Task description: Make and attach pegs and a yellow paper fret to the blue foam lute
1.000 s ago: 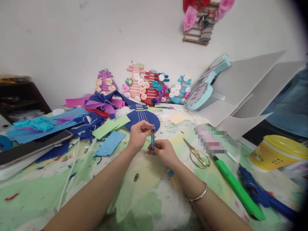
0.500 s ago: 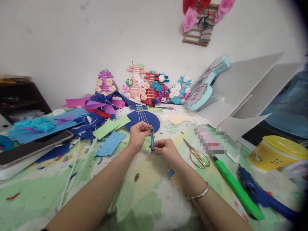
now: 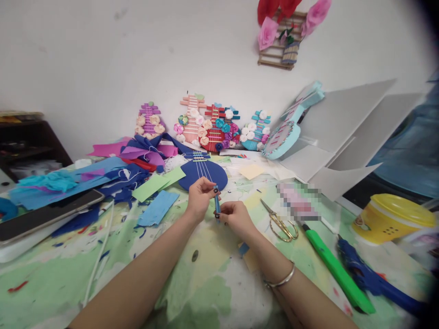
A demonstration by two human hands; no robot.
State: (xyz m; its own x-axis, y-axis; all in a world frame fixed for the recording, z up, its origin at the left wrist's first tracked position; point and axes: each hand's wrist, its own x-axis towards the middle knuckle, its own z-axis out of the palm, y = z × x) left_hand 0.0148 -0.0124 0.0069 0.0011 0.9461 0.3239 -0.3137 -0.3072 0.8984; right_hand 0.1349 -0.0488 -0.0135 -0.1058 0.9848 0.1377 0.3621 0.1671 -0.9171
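Note:
A narrow blue strip point(image 3: 217, 204) is held upright over the table between both hands. My left hand point(image 3: 201, 196) pinches its upper end, and my right hand point(image 3: 235, 215) pinches its lower end. Just behind my left hand lies a dark blue lute-shaped piece point(image 3: 188, 173) with white strings and small blue bars at its neck; the hand hides part of its edge. Blue paper point(image 3: 157, 208) and light green paper point(image 3: 154, 183) rest left of my hands.
Gold-handled scissors point(image 3: 279, 222), a green cutter point(image 3: 338, 267), a blue glue gun point(image 3: 370, 269) and a yellow tub point(image 3: 394, 219) are at the right. A phone point(image 3: 51, 214) is at the left. Decorated lutes point(image 3: 216, 130) lean on the wall.
The view has shifted slightly. Both hands keep their pinch on the blue strip, with only a small change in its position and the right fingers' pose.

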